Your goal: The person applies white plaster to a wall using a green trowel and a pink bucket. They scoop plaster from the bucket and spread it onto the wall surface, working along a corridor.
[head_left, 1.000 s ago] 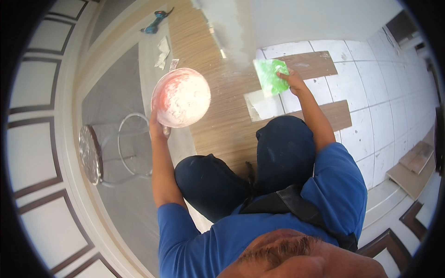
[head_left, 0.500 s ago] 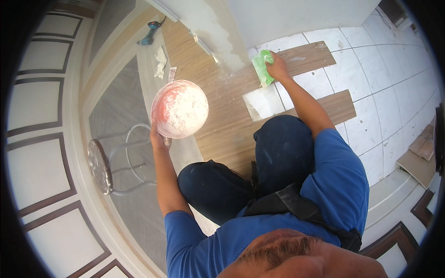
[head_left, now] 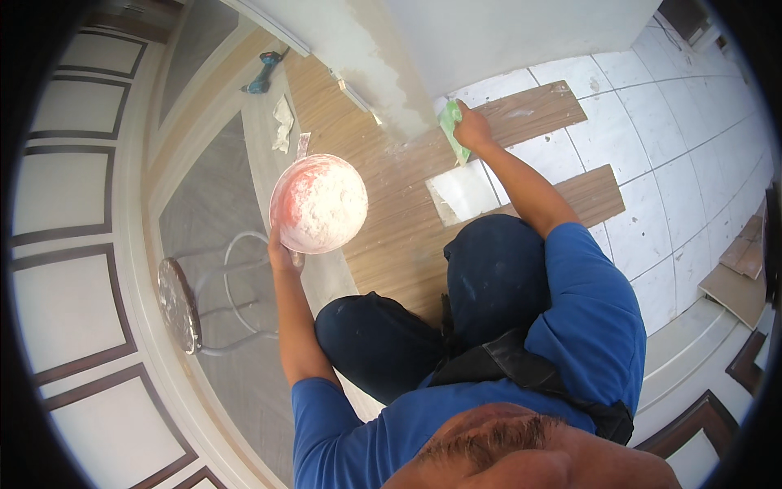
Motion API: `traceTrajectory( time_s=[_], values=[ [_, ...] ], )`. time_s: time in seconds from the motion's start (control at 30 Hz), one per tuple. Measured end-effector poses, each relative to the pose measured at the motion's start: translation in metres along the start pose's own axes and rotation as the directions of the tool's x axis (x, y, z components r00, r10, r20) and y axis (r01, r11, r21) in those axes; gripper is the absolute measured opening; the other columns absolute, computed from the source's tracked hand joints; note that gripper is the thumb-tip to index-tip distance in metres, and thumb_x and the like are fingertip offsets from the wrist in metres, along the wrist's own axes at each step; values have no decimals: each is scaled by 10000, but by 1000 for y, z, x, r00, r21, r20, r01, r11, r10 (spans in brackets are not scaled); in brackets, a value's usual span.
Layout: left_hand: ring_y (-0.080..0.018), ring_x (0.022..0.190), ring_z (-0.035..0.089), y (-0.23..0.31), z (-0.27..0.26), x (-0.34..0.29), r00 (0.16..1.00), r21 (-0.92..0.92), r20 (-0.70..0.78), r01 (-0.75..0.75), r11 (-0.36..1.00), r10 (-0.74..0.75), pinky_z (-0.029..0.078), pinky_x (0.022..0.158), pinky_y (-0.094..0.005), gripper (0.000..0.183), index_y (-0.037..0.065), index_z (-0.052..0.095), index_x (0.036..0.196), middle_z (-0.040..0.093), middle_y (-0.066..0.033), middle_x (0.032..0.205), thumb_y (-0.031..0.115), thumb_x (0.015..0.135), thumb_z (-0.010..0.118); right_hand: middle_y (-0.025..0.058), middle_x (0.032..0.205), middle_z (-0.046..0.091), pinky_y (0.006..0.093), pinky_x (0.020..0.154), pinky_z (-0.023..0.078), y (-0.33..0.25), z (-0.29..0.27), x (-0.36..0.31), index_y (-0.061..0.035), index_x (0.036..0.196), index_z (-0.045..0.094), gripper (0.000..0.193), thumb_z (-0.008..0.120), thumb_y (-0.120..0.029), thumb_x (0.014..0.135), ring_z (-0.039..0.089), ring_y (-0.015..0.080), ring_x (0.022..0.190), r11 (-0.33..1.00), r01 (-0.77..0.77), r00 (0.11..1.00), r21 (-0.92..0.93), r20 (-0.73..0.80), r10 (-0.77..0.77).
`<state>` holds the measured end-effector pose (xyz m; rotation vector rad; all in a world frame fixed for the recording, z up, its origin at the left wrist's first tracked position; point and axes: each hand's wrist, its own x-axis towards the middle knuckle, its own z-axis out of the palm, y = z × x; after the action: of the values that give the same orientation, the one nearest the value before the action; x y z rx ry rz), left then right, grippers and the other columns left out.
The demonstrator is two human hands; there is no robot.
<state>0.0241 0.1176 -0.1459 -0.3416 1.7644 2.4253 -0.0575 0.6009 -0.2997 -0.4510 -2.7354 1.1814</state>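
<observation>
My left hand [head_left: 283, 248] grips the rim of a pinkish-white bowl [head_left: 318, 204] at its near left side. White and reddish paste-like filler coats the inside of the bowl. Farther off to the right, my right hand [head_left: 472, 132] is closed around a flat green spreader [head_left: 450, 130] smeared with white. The spreader is tilted beside the bottom corner of the white wall [head_left: 391, 90], above the wood-look planks [head_left: 383, 220]. Whether its edge touches the wall or the floor, I cannot tell.
A blue cordless drill [head_left: 263, 73] and a crumpled white scrap [head_left: 283, 124] lie at the far left. A metal-legged stool [head_left: 181, 306] lies tipped at left. Two planks [head_left: 529, 114] reach over white tiles [head_left: 664, 163]. Board offcuts [head_left: 737, 277] rest at right.
My right hand has moved slightly left toward the wall corner, and the spreader has turned more edge-on. The whole view has shifted a little; the bowl stays in my left hand.
</observation>
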Motion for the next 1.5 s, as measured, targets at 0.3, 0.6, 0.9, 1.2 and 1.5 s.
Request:
traceTrajectory(
  time_s=[0.3,0.6,0.9,1.2,1.5],
  values=[
    [-287,1313,561,-1,-11,6,998,1,65,1,1000,-1,448,1119,-416,588,-6,460,1479,561,-150,1461,384,1043,523,262,1105,701,516,919,529,-12,3,2,-85,1537,415,726,619,-43,841,668,430,1081,998,-63,998,-17,15,64],
    [-305,1313,563,-5,-14,8,999,-27,39,13,1000,-12,453,1120,-434,569,-5,457,1481,561,-157,1462,365,1052,506,131,1140,726,345,872,540,65,9,7,-18,1342,621,455,733,-186,934,694,236,1022,440,-324,937,838,218,274],
    [-321,1320,559,-2,-2,9,998,39,62,-8,999,6,456,1124,-452,584,14,455,1490,549,-159,1477,398,1053,498,33,863,610,262,432,317,94,47,8,-86,1009,650,177,689,-258,998,482,113,617,-6,-618,747,786,589,309],
    [-319,1318,559,-3,-22,9,998,9,58,-9,1000,8,451,1127,-455,594,19,456,1490,555,-158,1470,414,1048,504,34,837,576,217,386,287,43,34,-4,-84,1050,607,190,649,-267,1024,422,90,550,-203,-594,777,778,620,104],
    [-303,1277,590,-5,-4,14,997,-20,76,-17,1000,19,477,1096,-437,579,17,480,1469,584,-153,1437,415,1049,497,45,966,624,220,400,295,-61,-73,-6,-12,1246,605,305,649,-214,1022,489,77,618,-186,-442,893,877,451,4]
  ],
)
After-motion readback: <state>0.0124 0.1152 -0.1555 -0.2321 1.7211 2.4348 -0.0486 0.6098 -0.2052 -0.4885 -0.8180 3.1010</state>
